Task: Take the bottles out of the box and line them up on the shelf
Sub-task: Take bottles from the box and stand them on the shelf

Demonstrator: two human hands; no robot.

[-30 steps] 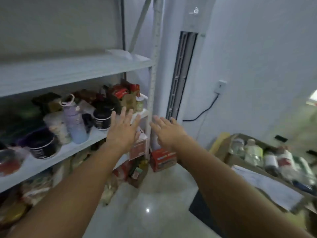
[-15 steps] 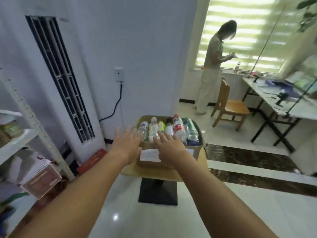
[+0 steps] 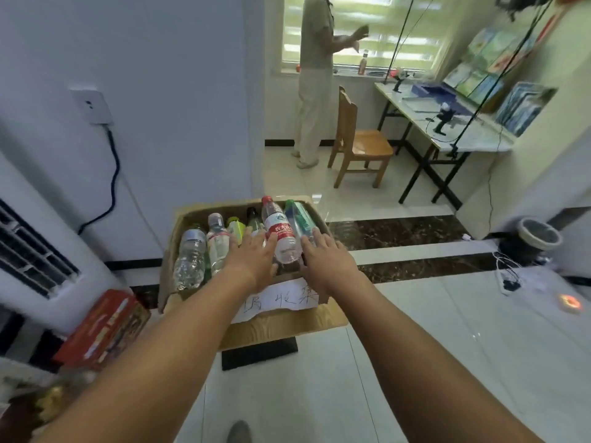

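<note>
A person's left hand [image 3: 252, 263] and right hand [image 3: 324, 262], both flat and grasping nothing, reach over the box [image 3: 192, 215]; the red-label bottle [image 3: 281, 233] stands between them.

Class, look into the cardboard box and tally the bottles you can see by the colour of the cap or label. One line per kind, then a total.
Clear bottle, pale cap: 2 (second one)
Yellow-green topped bottle: 1
Dark-capped bottle: 1
Red-capped, red-label bottle: 1
Green bottle: 1
Total: 6 visible in the box; the hands may hide more.
</note>
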